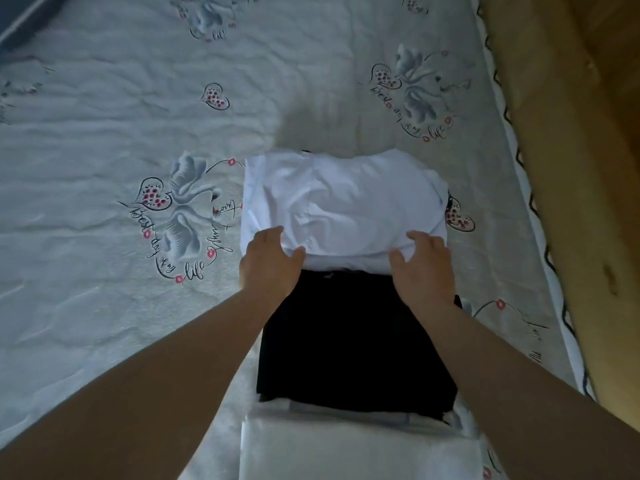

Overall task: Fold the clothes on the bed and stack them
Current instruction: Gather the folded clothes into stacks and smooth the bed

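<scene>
A folded white garment point(346, 199) lies on the bed sheet point(104, 133), its near edge overlapping a folded black garment point(353, 341). The black one rests on a pale folded piece point(346, 445) closest to me. My left hand point(270, 261) grips the white garment's near left corner, thumb on top and fingers tucked under the cloth. My right hand point(422, 265) holds the near right edge the same way, with its fingers curled on the fabric.
The sheet is pale with printed swans, hearts and script. A wooden bed frame or wall point(571, 168) runs along the right side. A dark object point(20, 19) shows at the far left corner.
</scene>
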